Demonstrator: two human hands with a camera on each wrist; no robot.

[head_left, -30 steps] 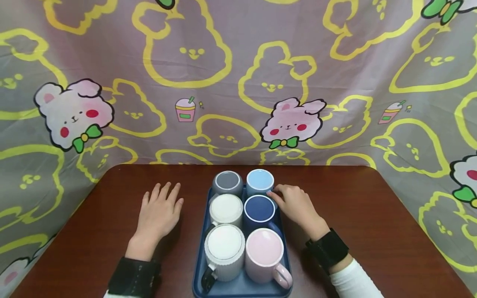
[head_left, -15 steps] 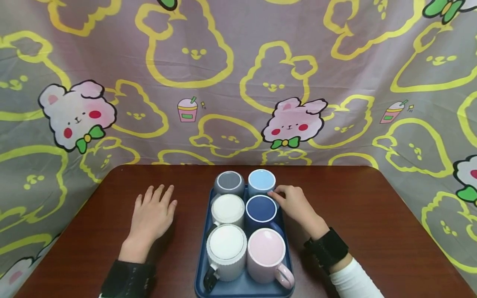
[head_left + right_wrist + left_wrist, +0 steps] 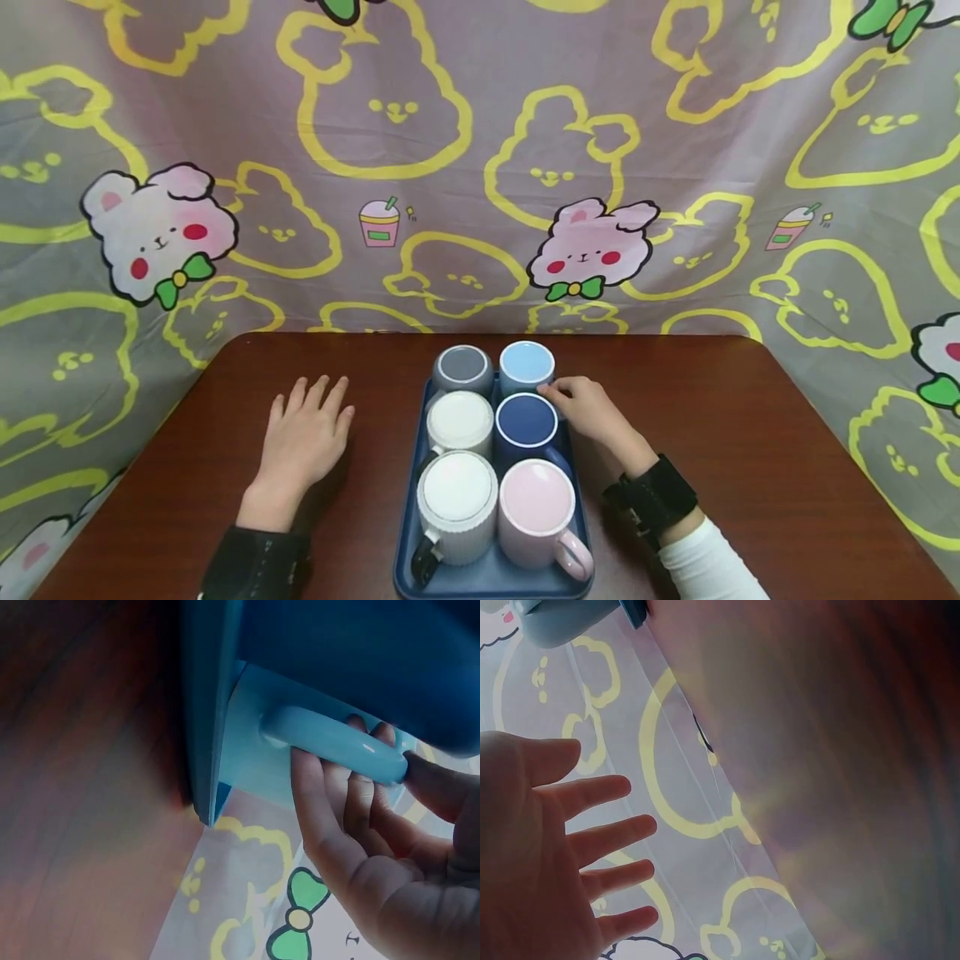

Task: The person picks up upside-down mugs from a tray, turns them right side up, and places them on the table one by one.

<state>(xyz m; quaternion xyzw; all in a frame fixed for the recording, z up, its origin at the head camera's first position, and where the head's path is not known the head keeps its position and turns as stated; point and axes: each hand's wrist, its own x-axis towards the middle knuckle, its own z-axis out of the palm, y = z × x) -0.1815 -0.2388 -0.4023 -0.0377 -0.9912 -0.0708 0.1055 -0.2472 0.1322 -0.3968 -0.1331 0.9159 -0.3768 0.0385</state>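
A blue tray [image 3: 403, 533] carries several mugs in two columns. At its far right corner stands a light blue mug [image 3: 527, 363]. My right hand [image 3: 588, 407] holds that mug's handle [image 3: 337, 742], fingers hooked under it and thumb against its end in the right wrist view. Beside it is a grey mug [image 3: 462, 367]; in front of it, a dark blue mug [image 3: 527, 420]. Nearer me are a white mug [image 3: 459, 421], a larger white mug with a black-ended handle [image 3: 457, 500] and a pink mug [image 3: 536, 508]. My left hand [image 3: 303, 437], fingers spread, is left of the tray and holds nothing.
The tray is on a brown wooden table [image 3: 750, 467]. Behind the table hangs a patterned cloth [image 3: 450, 200] with yellow outlines and rabbit faces. Mugs stand close together, the dark blue one near my right fingers.
My left hand has shifted a little to the left, farther from the tray. My right hand stays at the light blue mug's handle, and the mugs keep their places on the tray.
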